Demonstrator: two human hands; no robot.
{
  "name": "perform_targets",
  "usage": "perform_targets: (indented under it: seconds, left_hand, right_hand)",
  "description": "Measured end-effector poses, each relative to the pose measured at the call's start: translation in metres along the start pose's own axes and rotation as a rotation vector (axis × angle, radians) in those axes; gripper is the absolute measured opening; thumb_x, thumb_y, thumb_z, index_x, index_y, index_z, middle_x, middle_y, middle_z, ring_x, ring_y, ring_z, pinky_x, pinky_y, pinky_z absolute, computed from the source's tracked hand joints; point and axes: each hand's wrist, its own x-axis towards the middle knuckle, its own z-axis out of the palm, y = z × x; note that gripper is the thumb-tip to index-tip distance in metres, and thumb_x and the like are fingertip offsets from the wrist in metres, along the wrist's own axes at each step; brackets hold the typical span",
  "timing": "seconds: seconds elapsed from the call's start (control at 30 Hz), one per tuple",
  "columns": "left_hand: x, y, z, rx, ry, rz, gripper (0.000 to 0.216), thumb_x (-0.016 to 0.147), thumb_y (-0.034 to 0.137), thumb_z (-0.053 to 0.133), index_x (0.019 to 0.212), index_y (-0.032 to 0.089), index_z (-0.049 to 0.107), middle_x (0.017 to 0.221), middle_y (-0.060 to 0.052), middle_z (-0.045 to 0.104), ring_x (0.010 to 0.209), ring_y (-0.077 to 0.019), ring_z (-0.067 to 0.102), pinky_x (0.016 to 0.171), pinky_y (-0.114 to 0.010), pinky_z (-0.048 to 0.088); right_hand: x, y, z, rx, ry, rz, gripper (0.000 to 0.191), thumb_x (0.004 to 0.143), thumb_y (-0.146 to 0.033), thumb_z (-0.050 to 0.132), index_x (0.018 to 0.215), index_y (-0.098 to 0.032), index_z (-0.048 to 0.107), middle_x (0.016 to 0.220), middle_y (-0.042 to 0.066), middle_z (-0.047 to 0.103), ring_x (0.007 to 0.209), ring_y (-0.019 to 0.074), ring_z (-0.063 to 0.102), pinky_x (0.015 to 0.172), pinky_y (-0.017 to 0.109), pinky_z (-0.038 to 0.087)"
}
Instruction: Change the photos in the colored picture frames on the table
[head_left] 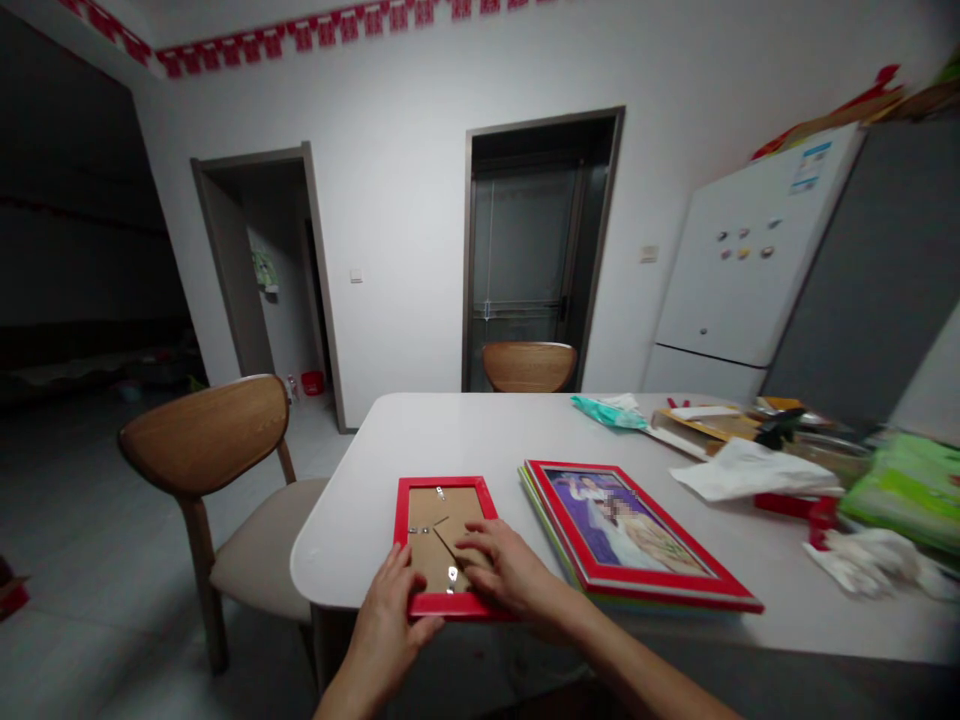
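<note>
A small red picture frame (448, 605) lies face down near the table's front edge. Its brown backing board (427, 565) faces up, with metal hangers at the top and bottom, small clips at the left and a slanted stand slit. My left hand (386, 610) grips the lower left corner, fingers along the left rim and thumb at the front. Across the right side reaches my right hand (506, 570), its bent fingers on the board and its palm over the right rim. Its fingers cover whatever is beneath them.
A larger red-framed photo (630, 530) tops a stack of frames to the right. Beyond it on the white table (450, 430) lie a teal packet (611, 412), white paper (750, 470), crumpled tissue (877, 565) and a green package (911, 490). Wooden chairs (210, 435) stand left and behind.
</note>
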Motion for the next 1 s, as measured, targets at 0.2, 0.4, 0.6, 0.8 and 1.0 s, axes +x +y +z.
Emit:
perform_targets:
  seconds: [0.2, 0.4, 0.6, 0.8, 1.0]
  left_hand:
    - [-0.003, -0.002, 0.000, -0.027, 0.006, 0.023, 0.018, 0.056, 0.013, 0.062, 0.070, 0.020, 0.053, 0.123, -0.011, 0.046, 0.119, -0.0251, 0.032, 0.097, -0.043, 0.029]
    - [-0.002, 0.001, -0.004, 0.001, -0.011, -0.004, 0.019, 0.056, 0.013, 0.062, 0.070, 0.020, 0.051, 0.123, -0.012, 0.045, 0.120, -0.0257, 0.031, 0.097, -0.042, 0.029]
    - [-0.004, 0.003, -0.005, 0.003, -0.015, 0.006, 0.018, 0.057, 0.015, 0.063, 0.068, 0.019, 0.050, 0.123, -0.014, 0.044, 0.120, -0.0260, 0.031, 0.097, -0.041, 0.029]
    - [-0.002, 0.001, -0.005, 0.018, -0.027, 0.016, 0.019, 0.057, 0.014, 0.063, 0.069, 0.020, 0.050, 0.124, -0.014, 0.043, 0.120, -0.0254, 0.031, 0.098, -0.041, 0.028]
    - [-0.001, 0.005, -0.008, 0.063, -0.054, -0.007, 0.019, 0.057, 0.014, 0.064, 0.069, 0.018, 0.049, 0.123, -0.015, 0.044, 0.120, -0.0252, 0.031, 0.097, -0.039, 0.029]
  right_hand:
    - [0.011, -0.008, 0.010, -0.019, -0.136, -0.144, 0.018, 0.065, -0.020, 0.056, 0.078, -0.026, 0.067, 0.106, 0.002, 0.054, 0.096, 0.0182, 0.048, 0.084, 0.030, 0.035]
    - [0.014, -0.006, 0.018, -0.005, -0.014, -0.118, 0.016, 0.069, -0.021, 0.052, 0.077, -0.023, 0.066, 0.097, 0.003, 0.058, 0.091, 0.0165, 0.049, 0.081, 0.028, 0.036]
    - [0.015, 0.013, -0.010, -0.097, 0.123, 0.095, 0.027, 0.069, -0.017, 0.046, 0.091, -0.013, 0.062, 0.094, 0.010, 0.059, 0.088, 0.0178, 0.051, 0.080, 0.027, 0.036]
    - [0.020, 0.022, -0.008, -0.279, 0.020, 0.173, 0.023, 0.068, -0.016, 0.044, 0.079, -0.015, 0.064, 0.086, 0.008, 0.058, 0.079, 0.0155, 0.053, 0.070, 0.021, 0.037]
    - [0.029, 0.018, 0.000, -0.375, 0.048, 0.271, 0.027, 0.074, -0.021, 0.038, 0.078, -0.015, 0.064, 0.088, 0.011, 0.058, 0.073, 0.0157, 0.055, 0.061, 0.022, 0.035]
